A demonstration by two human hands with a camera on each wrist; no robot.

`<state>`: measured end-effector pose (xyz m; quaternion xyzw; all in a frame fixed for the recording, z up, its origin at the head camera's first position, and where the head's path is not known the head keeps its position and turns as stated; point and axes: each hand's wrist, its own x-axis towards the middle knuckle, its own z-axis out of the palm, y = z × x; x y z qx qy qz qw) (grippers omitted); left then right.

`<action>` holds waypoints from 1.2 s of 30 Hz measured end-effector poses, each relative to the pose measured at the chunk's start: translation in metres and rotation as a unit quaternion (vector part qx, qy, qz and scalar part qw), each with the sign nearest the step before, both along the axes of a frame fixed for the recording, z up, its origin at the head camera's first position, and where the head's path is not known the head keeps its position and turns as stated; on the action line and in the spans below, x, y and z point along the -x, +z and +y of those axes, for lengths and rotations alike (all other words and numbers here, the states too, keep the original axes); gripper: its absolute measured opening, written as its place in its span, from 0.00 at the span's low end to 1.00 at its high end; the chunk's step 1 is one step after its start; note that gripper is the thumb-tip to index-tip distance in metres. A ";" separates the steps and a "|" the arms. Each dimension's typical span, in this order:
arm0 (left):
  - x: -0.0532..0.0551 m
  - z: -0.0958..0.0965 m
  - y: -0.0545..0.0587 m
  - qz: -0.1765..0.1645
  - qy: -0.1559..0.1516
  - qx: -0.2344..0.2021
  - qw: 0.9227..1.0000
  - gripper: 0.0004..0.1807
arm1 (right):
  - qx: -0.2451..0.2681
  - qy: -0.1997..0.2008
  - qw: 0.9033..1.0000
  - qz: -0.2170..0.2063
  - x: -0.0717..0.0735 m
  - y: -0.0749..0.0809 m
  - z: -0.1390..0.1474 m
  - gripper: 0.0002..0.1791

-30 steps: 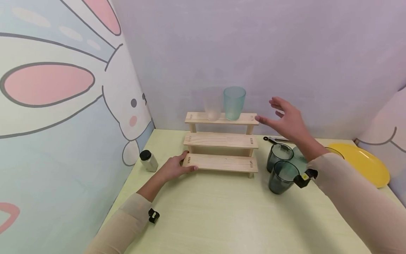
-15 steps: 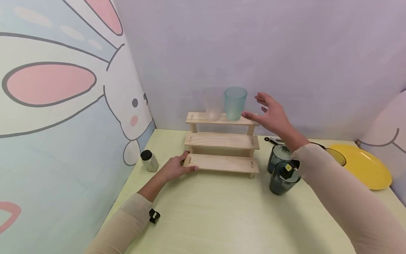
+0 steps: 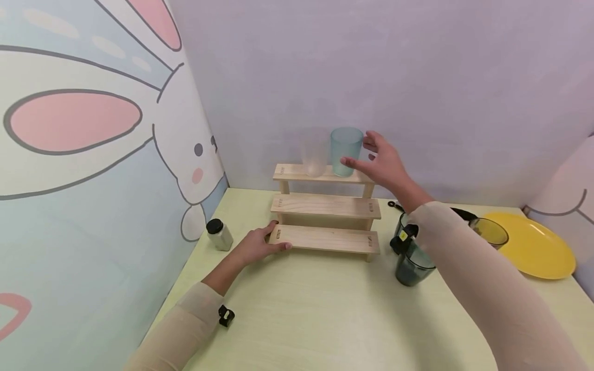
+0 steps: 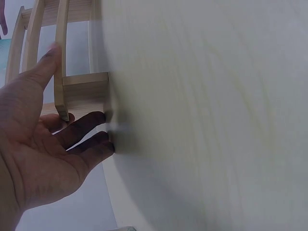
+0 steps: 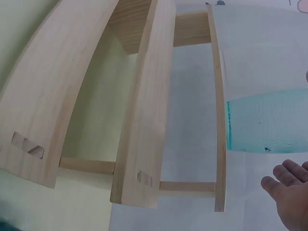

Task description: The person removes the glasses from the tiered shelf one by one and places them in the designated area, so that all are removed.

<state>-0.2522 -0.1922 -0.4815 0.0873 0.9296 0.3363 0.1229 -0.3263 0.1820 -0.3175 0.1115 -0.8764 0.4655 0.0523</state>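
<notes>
A three-tier wooden display stand point(image 3: 325, 238) stands against the back wall. My left hand point(image 3: 254, 246) grips the left end of its lowest shelf; in the left wrist view the thumb point(image 4: 47, 65) lies against the board and fingers reach behind its end. On the top shelf stand a clear frosted cup point(image 3: 314, 152) and, to its right, a teal translucent cup point(image 3: 342, 147), both upright. My right hand point(image 3: 382, 162) is at the teal cup's right side, thumb and fingers spread. The right wrist view shows a gap between its fingers point(image 5: 291, 168) and the cup point(image 5: 269, 125).
Right of the stand, dark grey glasses point(image 3: 410, 270) are partly hidden by my right sleeve. Beyond them are an amber glass point(image 3: 492, 233) and a yellow plate point(image 3: 540, 247). A black-capped jar point(image 3: 220, 236) stands at the left by the rabbit-printed wall point(image 3: 116, 232).
My right hand has moved left, from beyond the stand's right end to the teal cup. My left hand has stayed on the lowest shelf, and both cups stand where they were.
</notes>
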 end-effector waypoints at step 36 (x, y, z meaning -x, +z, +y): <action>-0.001 0.003 0.000 0.009 -0.004 0.010 1.000 0.62 | 0.073 -0.061 0.995 -0.015 0.015 -0.009 -0.029 0.60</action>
